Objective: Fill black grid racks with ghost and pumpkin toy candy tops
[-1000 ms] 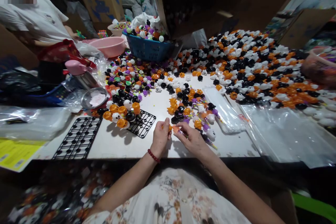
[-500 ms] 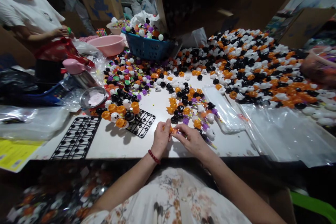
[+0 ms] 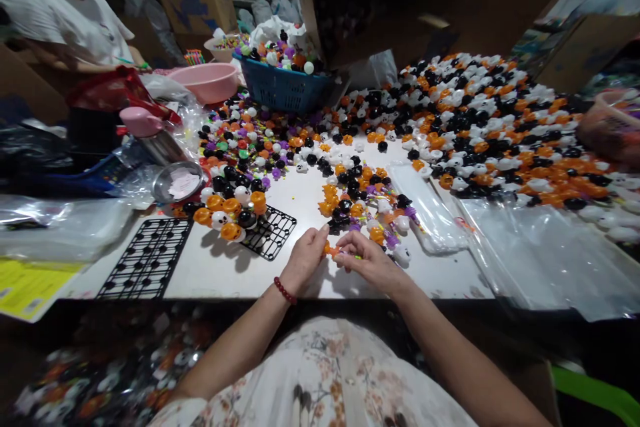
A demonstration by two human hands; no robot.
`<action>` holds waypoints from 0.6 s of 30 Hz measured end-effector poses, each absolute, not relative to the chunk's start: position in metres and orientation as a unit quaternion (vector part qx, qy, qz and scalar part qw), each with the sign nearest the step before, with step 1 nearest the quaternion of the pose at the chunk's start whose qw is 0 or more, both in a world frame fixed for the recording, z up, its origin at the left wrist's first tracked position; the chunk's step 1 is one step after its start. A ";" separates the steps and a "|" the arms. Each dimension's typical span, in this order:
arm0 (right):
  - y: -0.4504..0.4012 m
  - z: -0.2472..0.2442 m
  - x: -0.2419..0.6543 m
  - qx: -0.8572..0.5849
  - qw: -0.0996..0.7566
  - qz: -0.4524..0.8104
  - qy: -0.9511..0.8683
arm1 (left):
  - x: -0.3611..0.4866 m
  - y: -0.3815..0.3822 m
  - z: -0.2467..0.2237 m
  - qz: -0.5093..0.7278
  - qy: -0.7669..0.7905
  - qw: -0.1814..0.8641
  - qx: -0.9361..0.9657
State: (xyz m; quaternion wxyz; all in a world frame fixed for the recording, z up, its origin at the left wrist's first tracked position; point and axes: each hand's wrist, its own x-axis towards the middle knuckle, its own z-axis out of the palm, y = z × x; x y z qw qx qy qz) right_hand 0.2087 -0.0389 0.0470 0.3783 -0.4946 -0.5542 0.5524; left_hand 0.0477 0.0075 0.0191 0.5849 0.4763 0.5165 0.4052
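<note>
Above the near edge of the white table [image 3: 300,283], my left hand [image 3: 305,257] is closed on a small orange plastic piece [image 3: 330,251]. My right hand [image 3: 367,261] pinches the same piece from the other side, and a bit of yellow-green shows under its fingers. The fingers hide most of the piece, so its exact shape cannot be made out. Just beyond lie small orange, black and white figure heads [image 3: 345,207], some on purple and yellow sticks. To the left, a black grid rack [image 3: 273,240] bears a cluster of pumpkin and skull heads [image 3: 231,207].
A second black grid [image 3: 145,259] lies farther left. A pink-lidded flask [image 3: 150,130], metal bowl [image 3: 175,183], pink basin [image 3: 210,80] and blue basket [image 3: 283,87] stand behind. Figure heads [image 3: 480,120] heap at right, near clear plastic bags [image 3: 540,253]. A person [image 3: 70,33] works at far left.
My hands have drawn slightly apart around the orange piece, and more of it shows. My left wrist has shifted a little left. The person at far left has moved their arms.
</note>
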 end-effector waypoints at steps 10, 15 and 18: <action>-0.041 0.037 0.210 -0.454 0.401 0.638 -0.476 | 0.057 0.001 0.028 0.359 0.529 0.526 0.561; -0.037 0.033 0.218 -0.452 0.405 0.665 -0.436 | 0.058 0.009 0.029 0.332 0.507 0.565 0.560; -0.040 0.036 0.214 -0.490 0.406 0.638 -0.434 | 0.057 0.008 0.030 0.351 0.503 0.541 0.576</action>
